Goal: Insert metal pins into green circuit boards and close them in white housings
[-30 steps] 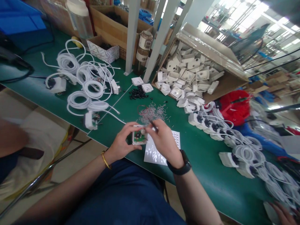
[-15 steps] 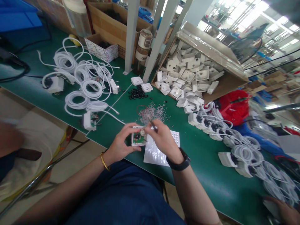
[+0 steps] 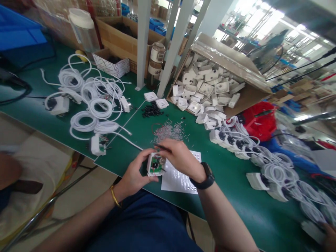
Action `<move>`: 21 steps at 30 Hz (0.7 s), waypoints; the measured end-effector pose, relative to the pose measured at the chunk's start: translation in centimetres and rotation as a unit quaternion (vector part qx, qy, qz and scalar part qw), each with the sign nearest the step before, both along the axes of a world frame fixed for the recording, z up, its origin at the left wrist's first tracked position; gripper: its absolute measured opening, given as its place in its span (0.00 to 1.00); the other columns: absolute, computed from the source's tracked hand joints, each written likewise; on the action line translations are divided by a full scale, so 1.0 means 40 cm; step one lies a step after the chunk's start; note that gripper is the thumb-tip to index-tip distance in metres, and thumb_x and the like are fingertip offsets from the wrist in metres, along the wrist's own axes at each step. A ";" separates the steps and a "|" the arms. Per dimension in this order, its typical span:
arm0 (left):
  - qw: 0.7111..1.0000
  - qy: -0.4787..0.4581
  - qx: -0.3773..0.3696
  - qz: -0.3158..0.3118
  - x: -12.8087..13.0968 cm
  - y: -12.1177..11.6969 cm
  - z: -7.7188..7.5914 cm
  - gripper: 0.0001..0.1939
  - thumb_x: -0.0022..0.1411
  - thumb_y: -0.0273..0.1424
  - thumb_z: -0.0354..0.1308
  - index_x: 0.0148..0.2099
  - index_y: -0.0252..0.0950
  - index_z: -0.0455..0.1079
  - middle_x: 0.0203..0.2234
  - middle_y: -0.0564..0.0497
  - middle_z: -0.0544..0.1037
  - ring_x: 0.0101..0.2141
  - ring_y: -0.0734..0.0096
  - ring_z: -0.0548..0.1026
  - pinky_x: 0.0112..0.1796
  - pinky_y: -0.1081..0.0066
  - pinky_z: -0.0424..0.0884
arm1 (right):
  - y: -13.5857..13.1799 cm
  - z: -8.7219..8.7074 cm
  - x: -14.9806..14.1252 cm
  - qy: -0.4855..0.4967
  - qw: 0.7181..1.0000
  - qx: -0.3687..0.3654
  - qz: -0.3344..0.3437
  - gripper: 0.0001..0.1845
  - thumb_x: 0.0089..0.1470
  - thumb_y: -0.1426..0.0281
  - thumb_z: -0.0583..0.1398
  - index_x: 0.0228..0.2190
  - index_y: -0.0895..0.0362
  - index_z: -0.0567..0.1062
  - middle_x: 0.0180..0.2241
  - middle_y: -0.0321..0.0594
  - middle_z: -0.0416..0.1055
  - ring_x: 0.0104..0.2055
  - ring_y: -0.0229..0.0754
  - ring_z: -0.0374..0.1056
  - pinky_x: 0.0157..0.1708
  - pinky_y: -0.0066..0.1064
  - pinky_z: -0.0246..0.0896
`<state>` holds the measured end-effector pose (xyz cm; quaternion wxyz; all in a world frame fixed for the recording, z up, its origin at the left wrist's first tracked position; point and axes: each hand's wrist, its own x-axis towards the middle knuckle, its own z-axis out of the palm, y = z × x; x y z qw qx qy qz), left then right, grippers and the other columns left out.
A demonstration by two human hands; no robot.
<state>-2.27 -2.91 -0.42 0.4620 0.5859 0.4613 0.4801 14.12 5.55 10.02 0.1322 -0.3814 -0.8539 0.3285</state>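
Observation:
My left hand (image 3: 135,171) grips a small white plastic housing (image 3: 155,165) with a green circuit board and black parts inside, held above the front edge of the green table (image 3: 236,206). My right hand (image 3: 181,157) is closed on thin dark tweezers (image 3: 161,147), which lie nearly level above the housing and point left. Under my right hand lies a white sheet (image 3: 181,178) with rows of small dots. A pile of tiny metal pins (image 3: 169,130) is scattered just beyond both hands.
Coiled white cables with housings (image 3: 89,94) lie at the left, more at the right (image 3: 262,154). A tipped cardboard box (image 3: 217,84) spills white covers. Black small parts (image 3: 151,110), grey posts (image 3: 141,42) and another person's hand (image 3: 329,234) at far right.
The tweezers swung from pointing up and right to lying level, tip to the left. Both hands and the housing sit slightly lower in view; the camera shifted a little.

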 end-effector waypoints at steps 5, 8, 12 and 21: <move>1.000 0.014 -0.002 -0.001 0.001 0.000 0.006 0.39 0.45 0.35 0.71 0.58 0.42 0.57 0.53 0.46 0.68 0.53 0.57 0.67 0.55 0.59 0.63 | 0.010 0.023 -0.014 -0.118 0.991 0.051 0.037 0.01 0.55 0.73 0.61 0.31 0.58 0.74 0.30 0.38 0.72 0.32 0.37 0.66 0.30 0.27 0.51; 1.000 0.015 -0.008 -0.001 0.000 -0.004 0.004 0.39 0.45 0.35 0.71 0.57 0.42 0.58 0.52 0.46 0.68 0.52 0.57 0.68 0.54 0.59 0.63 | 0.009 0.023 -0.019 -0.161 0.983 0.074 0.053 0.04 0.56 0.73 0.60 0.29 0.58 0.73 0.29 0.38 0.72 0.30 0.36 0.65 0.27 0.27 0.48; 1.000 -0.005 -0.020 0.001 0.001 -0.006 -0.001 0.40 0.43 0.34 0.72 0.57 0.42 0.58 0.51 0.46 0.69 0.52 0.56 0.69 0.54 0.59 0.64 | 0.009 0.011 -0.023 -0.171 0.979 0.097 0.062 0.07 0.57 0.73 0.58 0.27 0.59 0.72 0.28 0.39 0.71 0.28 0.37 0.63 0.27 0.28 0.47; 0.984 -0.167 -0.003 0.056 0.000 0.011 -0.007 0.40 0.42 0.28 0.73 0.55 0.43 0.58 0.52 0.47 0.68 0.52 0.62 0.68 0.51 0.65 0.66 | -0.033 -0.035 0.040 0.152 0.947 -0.071 -0.275 0.09 0.55 0.64 0.58 0.28 0.57 0.69 0.24 0.35 0.70 0.23 0.33 0.59 0.24 0.26 0.52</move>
